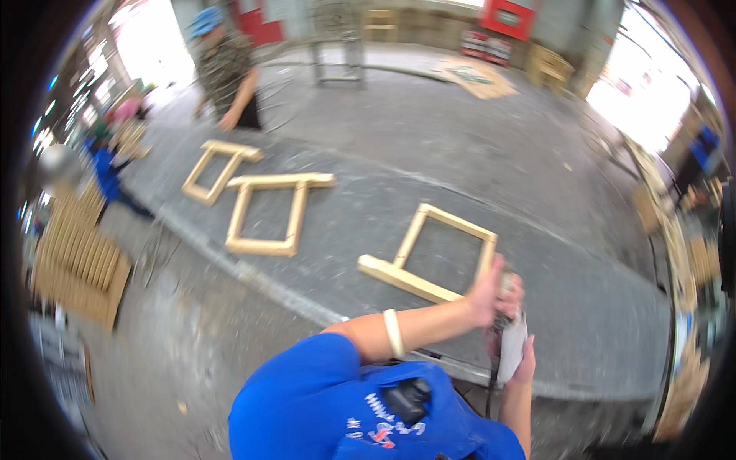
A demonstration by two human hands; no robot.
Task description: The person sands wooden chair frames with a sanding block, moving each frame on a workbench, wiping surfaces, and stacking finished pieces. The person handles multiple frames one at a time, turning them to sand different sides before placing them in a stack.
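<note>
Near the table's front edge I hold a corded hand-held power tool, tipped up on its side; its motion blur hides the exact kind. My left hand is closed round its body at the upper end. My right hand is closed against its pale, flat face, thumb pointing up, its other fingers mostly hidden behind. A dark cord hangs from the tool toward me. Just beyond my left hand a wooden frame lies flat on the grey table, one rail longer than the others.
Two more wooden frames lie farther left on the table. Past them a person in a blue cap stands at the far side. Stacked slatted wood stands on the floor at left. Wooden pieces line the right side.
</note>
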